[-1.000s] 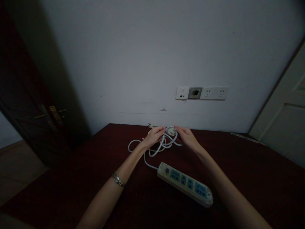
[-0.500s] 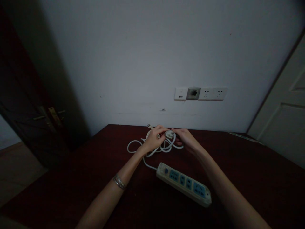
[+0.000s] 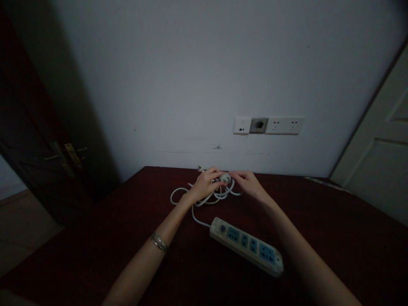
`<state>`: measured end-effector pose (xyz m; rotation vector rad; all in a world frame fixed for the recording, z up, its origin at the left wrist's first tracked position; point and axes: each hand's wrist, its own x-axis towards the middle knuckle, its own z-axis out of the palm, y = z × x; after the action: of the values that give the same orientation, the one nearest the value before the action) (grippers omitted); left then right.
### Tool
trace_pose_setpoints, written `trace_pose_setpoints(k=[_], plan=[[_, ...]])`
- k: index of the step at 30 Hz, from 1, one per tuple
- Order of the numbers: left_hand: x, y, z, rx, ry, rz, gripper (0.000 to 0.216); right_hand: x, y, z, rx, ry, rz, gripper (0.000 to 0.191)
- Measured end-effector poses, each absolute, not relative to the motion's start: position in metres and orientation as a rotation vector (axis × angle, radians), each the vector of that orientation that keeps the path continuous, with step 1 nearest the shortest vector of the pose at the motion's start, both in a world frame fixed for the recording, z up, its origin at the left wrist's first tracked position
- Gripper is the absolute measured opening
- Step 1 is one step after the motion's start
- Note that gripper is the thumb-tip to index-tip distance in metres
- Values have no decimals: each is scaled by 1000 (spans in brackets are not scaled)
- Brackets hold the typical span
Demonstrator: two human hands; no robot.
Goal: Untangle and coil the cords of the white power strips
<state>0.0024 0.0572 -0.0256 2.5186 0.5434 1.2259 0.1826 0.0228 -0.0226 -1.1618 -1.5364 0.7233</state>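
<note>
A white power strip [image 3: 247,246] with blue sockets lies on the dark red table [image 3: 95,238]. Its white cord [image 3: 204,197] runs in loose loops to the far side of the table. My left hand [image 3: 206,183] is closed around the bundled loops. My right hand [image 3: 245,182] pinches the white plug [image 3: 225,177] at the cord's end, right beside my left fingers. A bracelet sits on my left wrist.
A row of wall sockets [image 3: 269,125] is mounted on the white wall above the table's far edge. A dark door with a brass handle [image 3: 68,155] stands at left. A white door [image 3: 379,157] is at right.
Both hands have drawn closer together around the plug, and the cord loops have tightened slightly. The power strip has stayed where it was.
</note>
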Motion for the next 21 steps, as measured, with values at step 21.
trace_pose_setpoints(k=[21], plan=[[-33, 53, 12, 2806, 572, 1145, 27, 203, 29, -31, -1496, -1762, 382, 37]])
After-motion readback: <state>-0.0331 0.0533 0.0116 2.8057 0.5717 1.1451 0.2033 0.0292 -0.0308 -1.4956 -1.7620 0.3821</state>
